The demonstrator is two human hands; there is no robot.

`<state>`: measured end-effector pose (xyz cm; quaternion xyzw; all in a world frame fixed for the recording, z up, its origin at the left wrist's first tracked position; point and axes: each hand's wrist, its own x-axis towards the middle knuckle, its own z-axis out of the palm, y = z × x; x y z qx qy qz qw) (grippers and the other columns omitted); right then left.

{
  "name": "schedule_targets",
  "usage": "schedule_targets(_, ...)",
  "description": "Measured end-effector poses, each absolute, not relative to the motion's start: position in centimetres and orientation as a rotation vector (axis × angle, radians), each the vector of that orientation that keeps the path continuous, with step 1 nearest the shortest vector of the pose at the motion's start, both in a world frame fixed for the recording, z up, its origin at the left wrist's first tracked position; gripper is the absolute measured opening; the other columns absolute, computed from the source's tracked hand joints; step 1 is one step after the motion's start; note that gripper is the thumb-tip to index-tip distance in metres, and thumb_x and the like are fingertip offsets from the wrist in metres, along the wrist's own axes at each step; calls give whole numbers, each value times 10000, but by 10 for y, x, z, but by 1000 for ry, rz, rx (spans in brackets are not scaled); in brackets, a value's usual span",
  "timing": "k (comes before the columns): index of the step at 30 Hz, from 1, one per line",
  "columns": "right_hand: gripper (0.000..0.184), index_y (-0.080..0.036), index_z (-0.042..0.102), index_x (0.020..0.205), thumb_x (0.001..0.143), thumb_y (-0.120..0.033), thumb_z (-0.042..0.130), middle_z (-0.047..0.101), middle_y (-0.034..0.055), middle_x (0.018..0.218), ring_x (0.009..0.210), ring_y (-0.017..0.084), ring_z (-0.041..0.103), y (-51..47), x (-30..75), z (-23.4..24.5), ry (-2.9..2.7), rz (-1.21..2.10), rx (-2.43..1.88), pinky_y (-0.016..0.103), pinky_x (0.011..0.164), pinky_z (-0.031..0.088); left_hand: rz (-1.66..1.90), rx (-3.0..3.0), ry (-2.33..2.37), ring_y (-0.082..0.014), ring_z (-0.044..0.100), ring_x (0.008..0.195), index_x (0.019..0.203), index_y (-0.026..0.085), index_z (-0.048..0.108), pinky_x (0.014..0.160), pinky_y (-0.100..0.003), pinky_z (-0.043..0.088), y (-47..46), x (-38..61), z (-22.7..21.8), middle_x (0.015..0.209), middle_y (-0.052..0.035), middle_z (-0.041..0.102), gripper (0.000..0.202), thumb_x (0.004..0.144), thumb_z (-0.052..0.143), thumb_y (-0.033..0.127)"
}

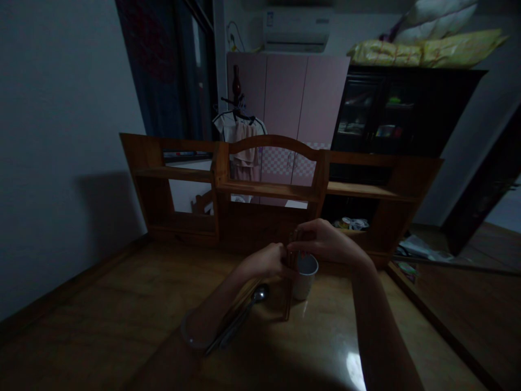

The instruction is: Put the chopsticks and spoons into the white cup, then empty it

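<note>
Chopsticks (pixel 288 301) stand upright beside a white cup (pixel 304 279) near the desk's (pixel 122 304) far edge. The left hand (pixel 266 262) and right hand (pixel 325 243) both pinch them.

Place: a home, dim; my bedroom or study, I'd say.
Before me: wooden desk (pixel 122 304) with a shelf (pixel 268 190) on it.
Behind: pink wardrobe (pixel 301 92), clothes rack (pixel 238 117), air conditioner (pixel 297 30).
Right: dark cabinet (pixel 407 108), bedding (pixel 427 51) on top.
</note>
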<state>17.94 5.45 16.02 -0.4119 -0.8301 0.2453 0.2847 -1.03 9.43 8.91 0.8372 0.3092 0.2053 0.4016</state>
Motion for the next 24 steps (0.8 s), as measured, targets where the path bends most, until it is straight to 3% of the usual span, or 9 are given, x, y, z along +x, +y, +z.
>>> schedule_targets(7,304,-157,654,783,838,-455,673,604,9,681,592,127,545,50,175,169,-2093,544,-1001,216,490,390,512,2169,768,-162,586,677,865,116,736,577,-208,409,92,-11,91,735,-24,679,381,639,784,418)
schedule_targets(11,243,-170,626,828,873,-407,647,582,9,706,584,117,530,38,167,183,-1625,286,-853,217,496,407,457,2241,806,-149,566,617,788,118,746,518,-212,358,91,-11,91,651,-12,651,384,675,744,485)
schedule_targets(17,180,-182,580,831,928,-333,584,601,7,697,484,104,508,1,174,207,-1110,-37,-576,208,394,371,414,2160,792,-163,625,693,810,120,727,563,-208,411,97,-18,97,733,-38,691,312,720,729,418)
schedule_targets(20,195,-176,596,823,914,-348,605,606,1,669,421,85,487,-9,186,210,-1233,95,-684,181,342,354,526,1992,727,-180,658,786,837,117,685,654,-234,478,103,-33,109,832,-68,710,271,796,668,384)
schedule_targets(24,257,-178,553,922,906,-430,604,630,-6,642,435,126,577,7,182,196,-1777,668,-963,202,382,455,867,1694,816,-207,684,859,885,125,573,712,-296,533,109,-60,130,891,-97,702,223,803,684,301)
